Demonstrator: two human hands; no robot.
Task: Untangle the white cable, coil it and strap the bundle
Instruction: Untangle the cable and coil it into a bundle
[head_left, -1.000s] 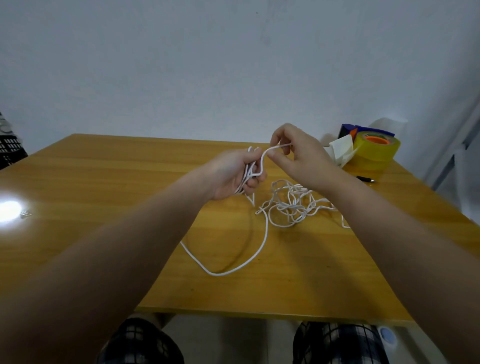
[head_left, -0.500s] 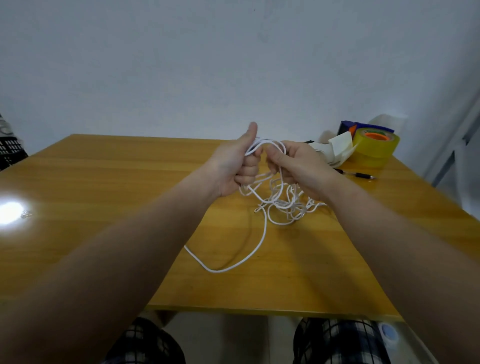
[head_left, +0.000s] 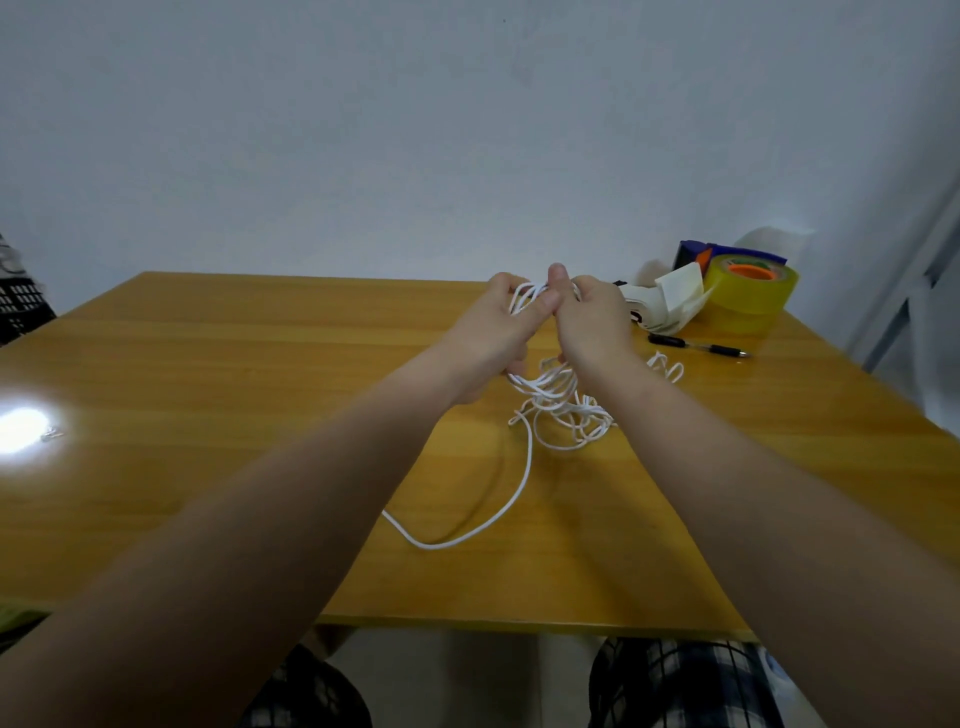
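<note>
1. My left hand (head_left: 491, 332) and right hand (head_left: 592, 327) are raised together over the far middle of the table (head_left: 208, 389). They touch, and both are curled round a few gathered loops of the white cable (head_left: 545, 387).
2. The rest of the cable drops straight below my hands into a loose tangle on the table, mostly under my right wrist.
3. One long free strand runs from the tangle towards me, curves left and passes under my left forearm. Its end is hidden.
4. I judge that the next loop must be drawn up from the tangle. The right hand is nearer to it, and crossed strands there could snag.
5. At the far right stand a yellow tape roll (head_left: 753, 293) and folded white paper (head_left: 675, 301), with a black pen (head_left: 696, 347) near a small stray loop of cable.
</note>
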